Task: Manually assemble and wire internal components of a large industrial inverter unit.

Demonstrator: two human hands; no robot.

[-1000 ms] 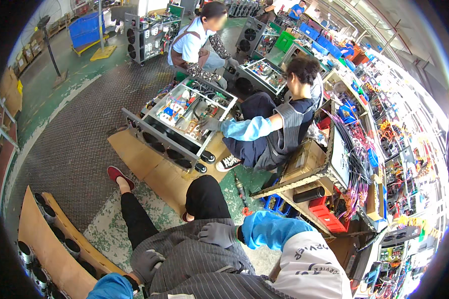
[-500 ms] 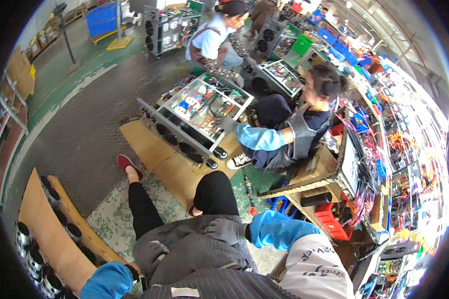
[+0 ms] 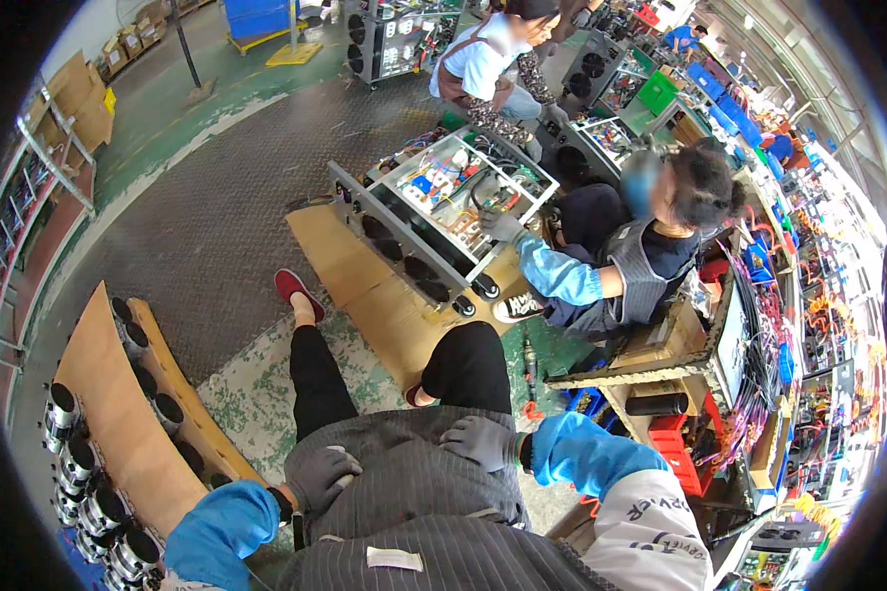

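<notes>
Low in the frame, the person's left hand (image 3: pixel 321 477) lay in a grey glove on the grey striped apron (image 3: pixel 414 492) over the lap, fingers curled into the cloth — whether it pinched a fold or merely pressed could not be told. The right hand (image 3: pixel 481 440), gloved too, rested flat and loosely spread on the apron's upper edge near the right knee, gripping nothing visible. Both blue sleeves ran off the lower edge. At lower left, a cardboard sheet (image 3: pixel 118 414) covered most of a row of metal cylinders (image 3: pixel 79 492), partly lost in the dark rim. Toward upper centre, a co-worker's gloved hand (image 3: pixel 503 227) reached into an open metal chassis (image 3: pixel 443 212); its wiring was too small to make out.
</notes>
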